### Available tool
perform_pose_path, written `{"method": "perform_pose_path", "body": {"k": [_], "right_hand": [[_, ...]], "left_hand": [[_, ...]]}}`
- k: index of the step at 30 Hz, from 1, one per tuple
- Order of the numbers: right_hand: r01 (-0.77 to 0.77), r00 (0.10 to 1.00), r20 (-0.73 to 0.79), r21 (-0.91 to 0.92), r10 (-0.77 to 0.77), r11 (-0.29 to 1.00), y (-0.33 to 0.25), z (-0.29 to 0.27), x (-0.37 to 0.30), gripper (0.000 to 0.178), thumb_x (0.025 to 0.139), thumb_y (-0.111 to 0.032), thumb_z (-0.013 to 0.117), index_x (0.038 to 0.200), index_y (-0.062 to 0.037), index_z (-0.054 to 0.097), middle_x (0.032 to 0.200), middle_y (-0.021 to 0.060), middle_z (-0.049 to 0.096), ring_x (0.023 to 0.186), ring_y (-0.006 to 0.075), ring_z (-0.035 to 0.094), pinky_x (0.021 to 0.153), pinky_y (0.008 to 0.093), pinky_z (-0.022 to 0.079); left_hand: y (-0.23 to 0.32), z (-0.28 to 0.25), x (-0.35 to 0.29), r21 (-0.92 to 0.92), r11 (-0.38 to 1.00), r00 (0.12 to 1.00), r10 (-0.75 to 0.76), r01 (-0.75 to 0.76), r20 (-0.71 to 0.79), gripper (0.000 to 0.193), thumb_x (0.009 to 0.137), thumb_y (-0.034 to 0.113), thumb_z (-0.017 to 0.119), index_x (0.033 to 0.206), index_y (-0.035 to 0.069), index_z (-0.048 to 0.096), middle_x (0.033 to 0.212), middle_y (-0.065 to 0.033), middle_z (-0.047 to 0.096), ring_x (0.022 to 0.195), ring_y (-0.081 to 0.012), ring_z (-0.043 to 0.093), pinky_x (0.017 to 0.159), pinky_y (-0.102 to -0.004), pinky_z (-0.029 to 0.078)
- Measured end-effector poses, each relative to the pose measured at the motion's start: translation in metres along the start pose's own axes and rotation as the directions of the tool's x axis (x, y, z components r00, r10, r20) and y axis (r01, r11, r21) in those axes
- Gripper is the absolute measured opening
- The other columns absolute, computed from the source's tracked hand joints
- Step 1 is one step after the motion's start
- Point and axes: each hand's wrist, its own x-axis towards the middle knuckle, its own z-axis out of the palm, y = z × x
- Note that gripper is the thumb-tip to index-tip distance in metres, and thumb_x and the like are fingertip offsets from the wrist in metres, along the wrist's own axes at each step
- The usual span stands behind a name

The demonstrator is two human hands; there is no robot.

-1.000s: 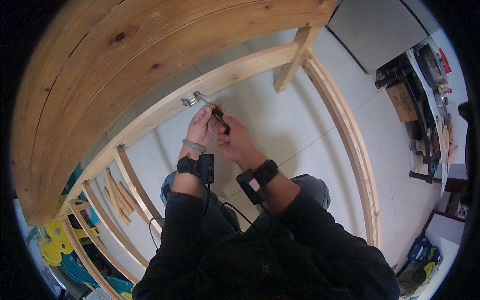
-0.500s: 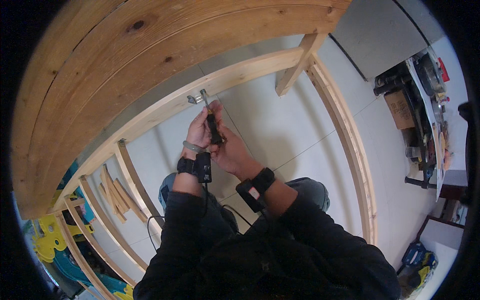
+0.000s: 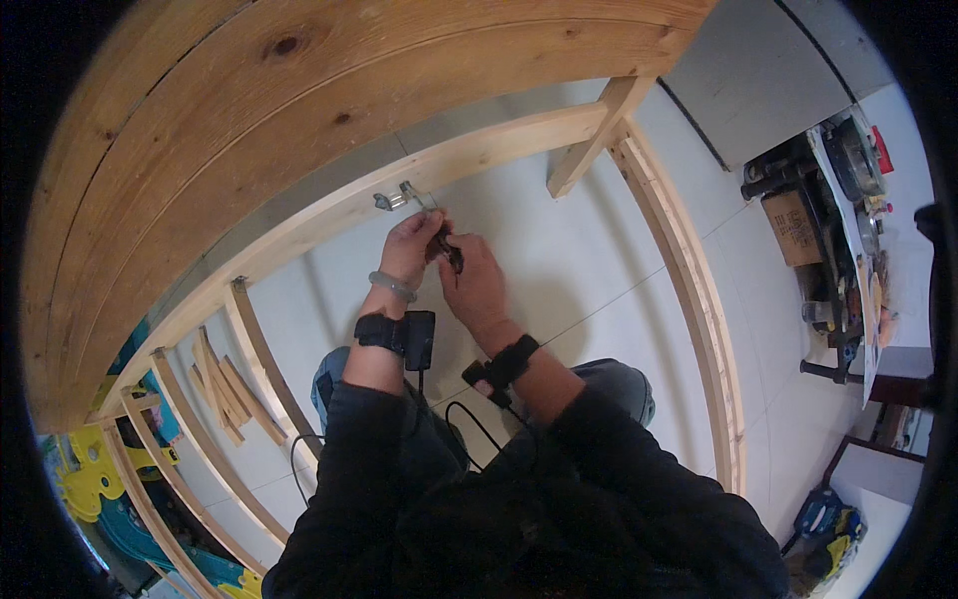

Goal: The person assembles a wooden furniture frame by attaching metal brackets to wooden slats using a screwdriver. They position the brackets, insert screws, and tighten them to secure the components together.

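Observation:
A screwdriver [image 3: 453, 259] with a dark handle slants up and left, its thin shaft reaching a small metal bracket [image 3: 392, 201]. The bracket is fixed on the inner side of a pale wooden rail [image 3: 299, 228]. My left hand [image 3: 407, 245] pinches the screwdriver near the front of its handle, fingers closed. Around the back part of the handle, my right hand [image 3: 476, 285] is closed, hiding some of it. Whether the tip sits in a screw is too small to tell.
A wide wooden board [image 3: 200, 150] overhangs the rail at the far left. Wooden slats [image 3: 254, 349] join the rail on the left, with loose wood strips [image 3: 225, 384] on the floor. A frame beam [image 3: 689, 270] and a cluttered shelf [image 3: 823, 240] stand right.
The screwdriver has tilted further to the right at its handle end. My right hand has shifted up and right and changed its hold; my left hand has moved slightly right.

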Motion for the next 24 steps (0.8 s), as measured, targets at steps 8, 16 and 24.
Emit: {"method": "perform_pose_path", "body": {"k": [8, 16, 24], "right_hand": [[-0.592, 0.800, 0.237, 0.461, 0.551, 0.662, 0.010, 0.009, -0.004, 0.024, 0.083, -0.026, 0.060, 0.092, -0.0066, 0.048, 0.077, 0.0070, 0.056, 0.068, 0.0210, 0.057, 0.058, 0.0347, 0.046], [-0.167, 0.981, 0.093, -0.035, 0.170, 0.985, 0.016, 0.001, 0.001, 0.025, 0.081, -0.026, 0.063, 0.092, -0.0073, 0.050, 0.074, 0.0066, 0.056, 0.067, 0.0206, 0.057, 0.059, 0.0345, 0.046], [-0.840, 0.523, 0.501, 0.438, 0.689, 0.320, 0.016, 0.009, 0.002, 0.024, 0.083, -0.029, 0.059, 0.092, -0.0076, 0.051, 0.073, 0.0057, 0.056, 0.064, 0.0198, 0.056, 0.058, 0.0339, 0.047]], "left_hand": [[-0.016, 0.004, -0.005, -0.490, 0.871, 0.971, 0.153, -0.044, 0.185, 0.038, 0.090, 0.025, 0.049, 0.121, 0.003, 0.047, 0.100, -0.0038, 0.058, 0.089, -0.0129, 0.056, 0.080, -0.0261, 0.047], [-0.005, 0.007, 0.003, 0.041, 0.997, 0.998, -0.066, 0.065, 0.013, 0.044, 0.087, 0.026, 0.055, 0.125, 0.005, 0.044, 0.102, -0.0034, 0.057, 0.074, -0.0084, 0.054, 0.061, -0.0220, 0.046], [-0.011, 0.011, -0.005, -0.453, 0.891, 0.988, 0.075, -0.005, 0.136, 0.046, 0.087, 0.025, 0.056, 0.126, 0.005, 0.043, 0.103, -0.0057, 0.057, 0.077, -0.0103, 0.056, 0.063, -0.0223, 0.047]]}}
